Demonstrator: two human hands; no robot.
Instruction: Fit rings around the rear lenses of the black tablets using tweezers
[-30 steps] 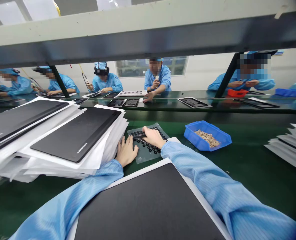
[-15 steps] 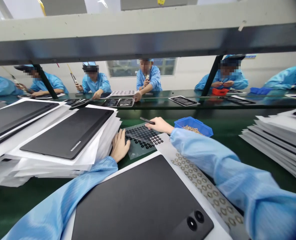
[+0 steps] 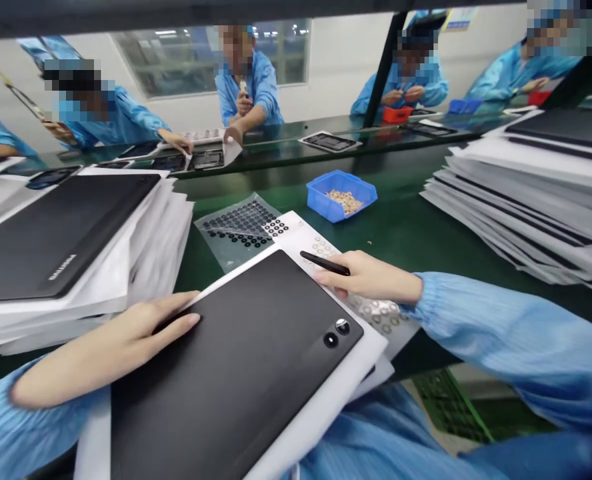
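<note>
A large black tablet back cover (image 3: 226, 360) with two round camera rings at its right corner lies tilted before me on white sheets. My left hand (image 3: 141, 333) is closed on its left edge, the thumb over the top surface and other fingers partly hidden. In my right hand (image 3: 371, 275) a slim black pen-like tool (image 3: 326, 263) is held, pointing left; the fingertips are at the cover's upper right edge. Beyond the cover lie a clear sheet of black rings (image 3: 243, 223) and a pale strip of ring-shaped stickers (image 3: 389, 317), partly under my right hand.
A blue bin (image 3: 343, 195) of small tan pieces stands on the green bench. Stacks of covers between white sheets rise at left (image 3: 66, 247) and right (image 3: 521, 200). Several co-workers in blue sit across the bench. A dark post (image 3: 386, 70) stands at the back.
My left hand has moved from beside the ring sheet to the cover's left edge. My right hand has come back towards the cover with the black tool. The view has shifted right and down.
</note>
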